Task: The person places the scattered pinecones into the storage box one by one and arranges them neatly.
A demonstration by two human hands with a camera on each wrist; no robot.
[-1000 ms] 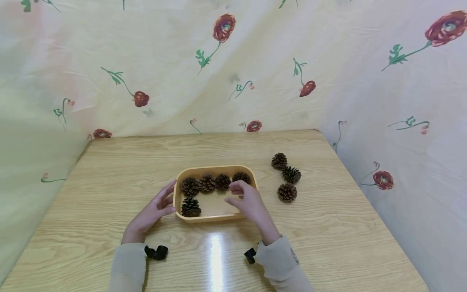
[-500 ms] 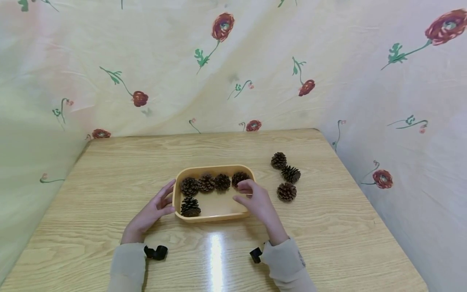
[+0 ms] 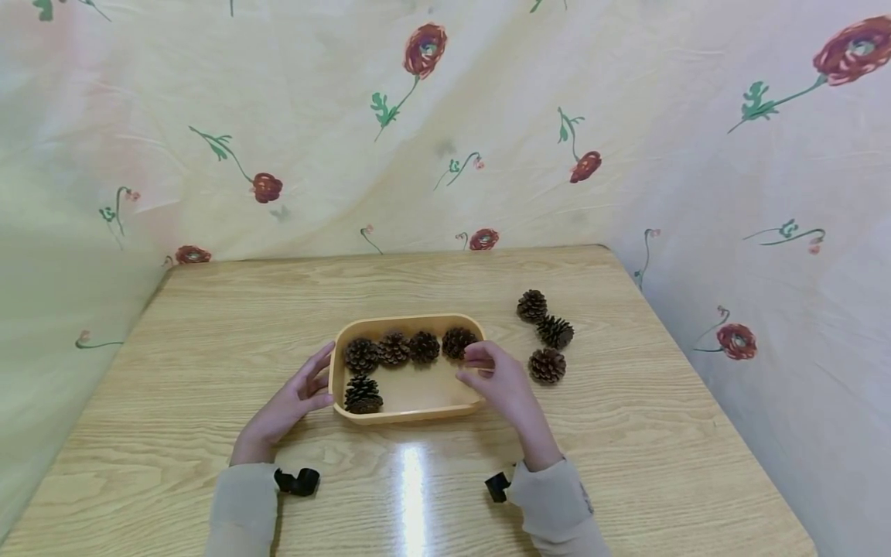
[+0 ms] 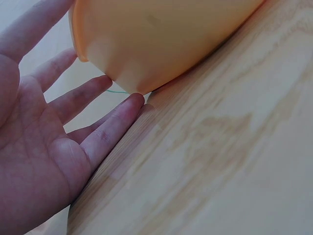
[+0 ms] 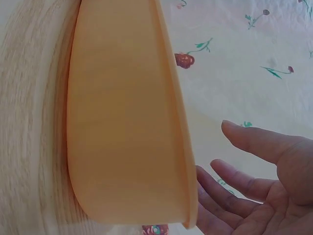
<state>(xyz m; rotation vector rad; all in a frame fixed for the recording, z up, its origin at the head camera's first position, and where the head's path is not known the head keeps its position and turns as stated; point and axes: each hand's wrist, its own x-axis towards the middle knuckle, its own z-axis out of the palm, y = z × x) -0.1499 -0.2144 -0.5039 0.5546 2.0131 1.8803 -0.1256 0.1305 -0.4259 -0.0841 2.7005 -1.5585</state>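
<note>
Pinecones point(image 3: 424, 348): five are sitting inside the tray point(image 3: 418, 391), four along the back wall and one in the front-left corner; three more are lying bunched on the surface point(image 3: 278, 294) off to the right.
What just changed: we're drifting our right hand point(image 3: 504, 383) out toward the tray's right end, while a second ago it was further in; the pinecones aren't budging.
What that means: we're reading the back row as standing on its own, no hand needed, and by count we're seeing more inside than out.
Right fingers point(image 5: 244, 180): they're hanging loosely bent by the rim, thumb apart, gripping nothing.
Left hand point(image 3: 295, 402): its fingers are spreading wide at the tray's left end, apparently touching the wall, not clamping it.
Tray build: we're looking at smooth orange-yellow stuff, probably plastic, with rounded corners and a thin lip.
Pinecone texture: they're showing dark brown, woody scales, mostly roundish; the front-left one is looking spikier.
Backdrop: pale wood grain is running underneath, and cream cloth point(image 3: 306, 77) with red flowers is hanging behind.
</note>
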